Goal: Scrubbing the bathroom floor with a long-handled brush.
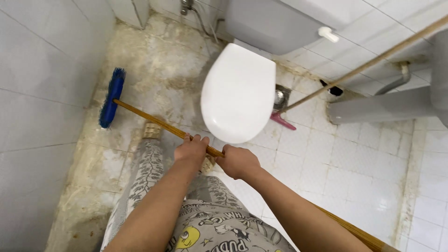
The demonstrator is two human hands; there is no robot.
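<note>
Left hand: we're wrapping our left hand (pixel 191 150) over the wooden broom handle (pixel 154 122), fingers curled shut on it, further down the stick toward the brush.
Right hand: our right hand (pixel 237 161) is closing round the same handle just behind the left, knuckles up, firm grip.
Brush: the blue brush head (pixel 112 98) is sitting on the stained floor (pixel 158 70) at the far left, right by the grey tiled wall (pixel 42 93), bristles down on the floor.
Handle run: it's crossing diag. from brush, past our foot (pixel 151 130), under both hands, and out at the bottom right.
Toilet: white toilet w/ closed lid (pixel 239 91) is standing just right of the handle, v. close to our hands.
Other bits: a second long stick (pixel 373 60) is leaning at the wall behind the toilet; a pink item (pixel 283 120) is lying beside the bowl base.
Risk 1: we're judging the floor looks wet & grimy, so pushing hard could be making our foot slip.
Risk 2: the brush is almost touching the wall; a further stroke could be jamming it & splashing dirty water up.
Risk 3: swinging the handle rightward could be knocking the toilet or toppling the leaning stick.
</note>
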